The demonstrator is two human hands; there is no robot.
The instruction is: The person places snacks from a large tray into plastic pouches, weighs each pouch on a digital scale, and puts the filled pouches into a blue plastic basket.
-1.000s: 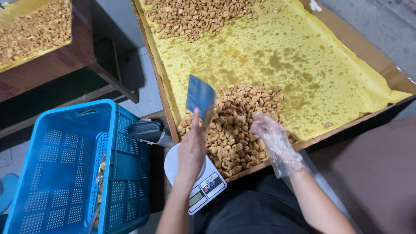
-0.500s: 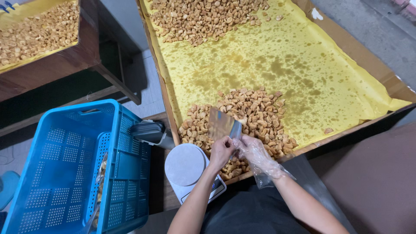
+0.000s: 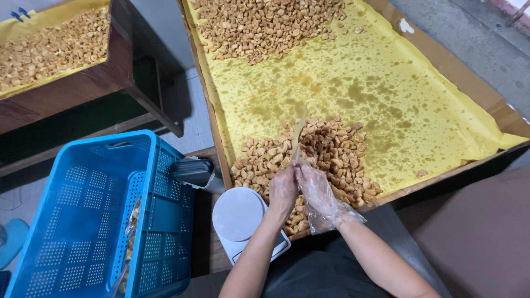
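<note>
Pouch (image 3: 298,135), a thin flat packet seen nearly edge-on, is standing upright between the two hands, its long axis running up and away from the person over the near heap of fried snack pieces (image 3: 326,157). The left hand (image 3: 282,190), bare, is pinching the lower end of the pouch with fingers curled closed around it. The right hand (image 3: 317,190), wearing a loose clear plastic glove, is pressing against the same lower end from the other side, fingers partly bent; whether it is truly gripping or only steadying cannot be told. Both hands are meeting at the base, so neither is clearly nearer, and the free top of the pouch is pointing away from them toward the far end of the tray.

Just below the left wrist, a small white kitchen scale (image 3: 243,218) is sitting with its round platform bare. To its left a blue perforated crate (image 3: 83,221) is standing, with a dark handheld device (image 3: 193,172) resting at its corner. Beyond the hands, the yellow oil-stained paper (image 3: 386,94) is lining the long wooden tray (image 3: 218,149), with a second heap of snacks (image 3: 265,25) at its far end. Another tray of snacks (image 3: 49,44) is lying at the far left.
</note>
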